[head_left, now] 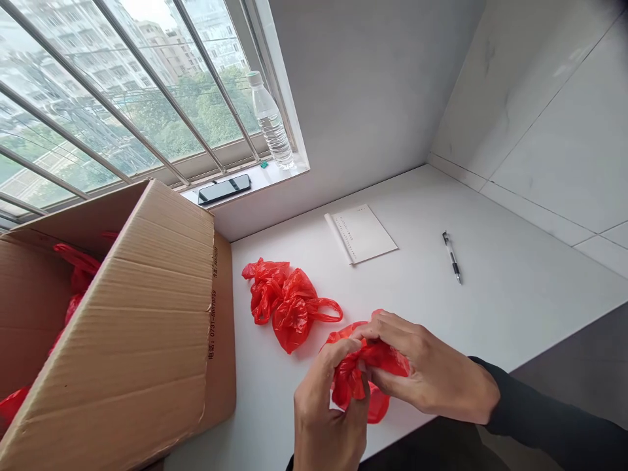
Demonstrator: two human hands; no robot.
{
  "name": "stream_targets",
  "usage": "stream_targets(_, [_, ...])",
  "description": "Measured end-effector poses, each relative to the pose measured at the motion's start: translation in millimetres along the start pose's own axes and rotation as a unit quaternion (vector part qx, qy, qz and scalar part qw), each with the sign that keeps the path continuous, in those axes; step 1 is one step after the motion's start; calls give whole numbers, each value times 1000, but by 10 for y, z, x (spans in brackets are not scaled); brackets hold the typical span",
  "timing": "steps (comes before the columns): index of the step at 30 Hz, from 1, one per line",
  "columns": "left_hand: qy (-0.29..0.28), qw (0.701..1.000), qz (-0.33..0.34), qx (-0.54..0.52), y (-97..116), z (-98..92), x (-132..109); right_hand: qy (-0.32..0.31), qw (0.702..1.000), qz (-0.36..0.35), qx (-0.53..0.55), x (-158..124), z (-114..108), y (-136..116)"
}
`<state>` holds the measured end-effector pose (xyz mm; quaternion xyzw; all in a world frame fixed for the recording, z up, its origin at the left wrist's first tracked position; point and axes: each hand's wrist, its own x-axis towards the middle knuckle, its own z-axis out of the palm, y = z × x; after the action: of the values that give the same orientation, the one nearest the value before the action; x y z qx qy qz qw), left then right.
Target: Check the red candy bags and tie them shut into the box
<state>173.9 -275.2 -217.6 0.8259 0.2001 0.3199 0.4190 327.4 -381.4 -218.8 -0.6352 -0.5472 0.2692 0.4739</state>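
Both my hands hold one crumpled red plastic bag (370,366) just above the near edge of the white counter (490,294). My left hand (326,418) pinches its lower part with closed fingers. My right hand (432,373) wraps over its top, fingers pressed on the plastic. Two more knotted red bags (287,304) lie on the counter a little beyond, to the left of my hands. An open cardboard box (147,340) stands at the left with several red bags (73,268) inside.
A small notepad (363,232) and a black pen (452,256) lie further back on the counter. On the window sill are a phone (224,189) and a clear water bottle (269,121). Tiled wall rises at the right.
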Motion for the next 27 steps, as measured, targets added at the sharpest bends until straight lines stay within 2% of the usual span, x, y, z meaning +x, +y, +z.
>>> stream_targets(4, [-12, 994, 81, 79, -69, -15, 10, -14, 1000, 18, 8, -15, 0, 12])
stream_targets(9, [35, 977, 149, 145, -178, 20, -39, -21, 995, 52, 82, -32, -32, 1])
stream_targets(13, [66, 978, 159, 117, -273, 53, -143, -37, 988, 81, 126, -14, -83, -39])
stream_targets(18, [54, 985, 155, 49, -294, 53, -183, -40, 982, 98, 155, 0, -129, -63])
stream_targets(25, [97, 979, 151, 98, -229, 34, -119, -8, 980, 120, 158, 6, -126, -64])
stream_targets(27, [95, 976, 154, 117, -213, 25, -102, -6, 980, 120, 159, 9, -125, -68])
